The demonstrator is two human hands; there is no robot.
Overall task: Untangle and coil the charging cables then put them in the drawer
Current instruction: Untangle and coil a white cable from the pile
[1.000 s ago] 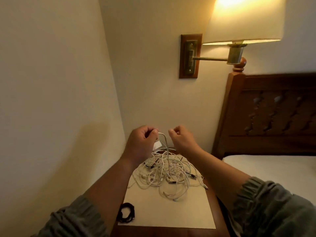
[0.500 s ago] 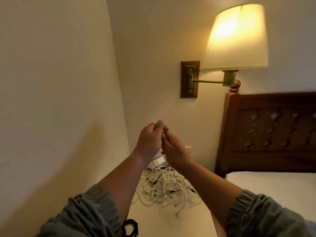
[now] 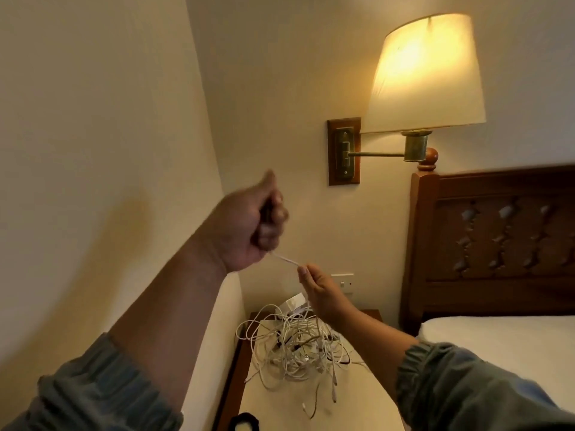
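Note:
A tangled heap of white charging cables lies on the nightstand, which has a pale sheet on top. My left hand is raised high in a fist and grips one white cable. That cable runs taut down to my right hand, which pinches it between thumb and fingertips just above the heap. A white charger block sits behind the heap, partly hidden by my right hand. The drawer is out of sight.
A coiled black cable lies at the nightstand's front edge. A lit wall lamp hangs above right. The wooden headboard and the bed stand to the right, a wall socket behind, and the wall close on the left.
My left hand has swung up and to the left, pulling the white cable out, while my right hand has dropped lower. The hands were together before; now they are apart.

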